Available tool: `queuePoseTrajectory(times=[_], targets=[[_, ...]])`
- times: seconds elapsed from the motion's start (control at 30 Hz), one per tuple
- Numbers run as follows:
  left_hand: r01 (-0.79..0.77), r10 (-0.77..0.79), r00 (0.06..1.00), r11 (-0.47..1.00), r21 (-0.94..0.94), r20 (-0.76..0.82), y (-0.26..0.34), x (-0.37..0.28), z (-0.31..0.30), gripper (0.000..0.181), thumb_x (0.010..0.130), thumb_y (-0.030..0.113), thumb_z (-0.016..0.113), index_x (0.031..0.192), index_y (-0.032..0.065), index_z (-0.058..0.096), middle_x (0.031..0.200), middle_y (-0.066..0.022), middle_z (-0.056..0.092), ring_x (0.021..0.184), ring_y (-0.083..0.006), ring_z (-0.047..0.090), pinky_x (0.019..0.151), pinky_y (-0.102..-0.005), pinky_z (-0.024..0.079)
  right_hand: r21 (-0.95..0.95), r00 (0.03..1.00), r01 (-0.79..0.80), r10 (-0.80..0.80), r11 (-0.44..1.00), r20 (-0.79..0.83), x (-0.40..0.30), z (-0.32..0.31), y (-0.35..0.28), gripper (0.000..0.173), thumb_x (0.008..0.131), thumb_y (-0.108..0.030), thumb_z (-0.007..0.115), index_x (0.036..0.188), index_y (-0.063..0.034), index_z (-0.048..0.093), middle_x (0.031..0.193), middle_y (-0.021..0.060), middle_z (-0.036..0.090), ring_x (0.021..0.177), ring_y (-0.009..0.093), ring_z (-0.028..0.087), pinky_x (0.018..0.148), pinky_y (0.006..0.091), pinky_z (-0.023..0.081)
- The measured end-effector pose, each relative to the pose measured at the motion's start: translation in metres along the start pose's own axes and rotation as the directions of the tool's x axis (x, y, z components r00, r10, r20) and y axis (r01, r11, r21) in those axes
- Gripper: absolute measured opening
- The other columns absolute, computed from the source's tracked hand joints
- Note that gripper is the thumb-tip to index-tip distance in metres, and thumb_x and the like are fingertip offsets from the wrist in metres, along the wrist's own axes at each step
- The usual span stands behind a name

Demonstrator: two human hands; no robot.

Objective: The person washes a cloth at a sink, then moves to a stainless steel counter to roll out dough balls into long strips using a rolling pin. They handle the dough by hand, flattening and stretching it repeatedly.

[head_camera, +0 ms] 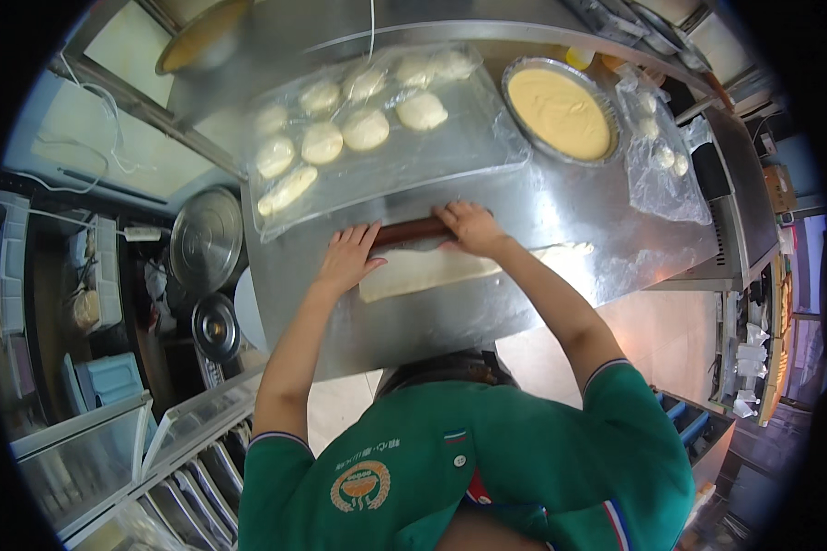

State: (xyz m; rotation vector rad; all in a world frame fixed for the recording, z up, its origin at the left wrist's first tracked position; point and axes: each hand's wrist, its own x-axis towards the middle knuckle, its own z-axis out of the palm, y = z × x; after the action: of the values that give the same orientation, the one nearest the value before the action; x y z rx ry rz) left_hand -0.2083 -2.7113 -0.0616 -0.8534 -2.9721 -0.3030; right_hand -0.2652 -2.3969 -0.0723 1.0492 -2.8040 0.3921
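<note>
A dark wooden rolling pin [409, 233] lies crosswise on the stainless steel table [455, 324]. My left hand [348, 256] grips its left end, and my right hand [473, 227] holds it towards the right. Just on my side of the pin is a long, flattened strip of pale dough [424, 274]. The strip is wide at the left and runs under my right forearm to a thin, uneven tail [572, 249]. Part of its far edge is hidden by the pin and my right hand.
Beyond the pin, several dough rounds [366, 129] and one elongated piece [287, 191] lie on a plastic-covered tray [455, 155]. A bowl of yellow paste [558, 113] stands to its right. Farther right, clear plastic [661, 186] covers small dough pieces. Metal lids [207, 237] stand at the left.
</note>
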Motion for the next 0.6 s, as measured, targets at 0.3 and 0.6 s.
queuePoseTrajectory(times=[0.3, 0.6], targets=[[0.466, -0.487, 0.872, 0.857, -0.22, -0.051, 0.008, -0.015, 0.019, 0.068, 0.095, 0.039, 0.06, 0.151, 0.009, 0.034, 0.155, -0.0188, 0.031, 0.138, -0.0372, 0.039, 0.112, -0.0554, 0.027, -0.108, 0.961, -0.26, 0.268, 0.96, 0.07, 0.002, 0.004, -0.046, 0.081, 0.093, -0.063, 0.049, 0.15, -0.0076, 0.037, 0.146, 0.0214, 0.043, 0.138, 0.036, 0.038, 0.113, 0.0519, 0.03], [0.501, -0.501, 0.865, 0.856, -0.124, 0.032, 0.068, -0.078, 0.012, 0.083, 0.088, 0.053, 0.061, 0.152, 0.0089, 0.034, 0.16, -0.0181, 0.024, 0.145, -0.036, 0.028, 0.108, -0.0699, 0.023, -0.062, 0.911, -0.341, 0.346, 0.938, 0.224, -0.069, -0.012, -0.093, 0.092, 0.087, -0.066, 0.055, 0.154, -0.0081, 0.03, 0.16, 0.022, 0.024, 0.148, 0.039, 0.023, 0.115, 0.0567, 0.025]])
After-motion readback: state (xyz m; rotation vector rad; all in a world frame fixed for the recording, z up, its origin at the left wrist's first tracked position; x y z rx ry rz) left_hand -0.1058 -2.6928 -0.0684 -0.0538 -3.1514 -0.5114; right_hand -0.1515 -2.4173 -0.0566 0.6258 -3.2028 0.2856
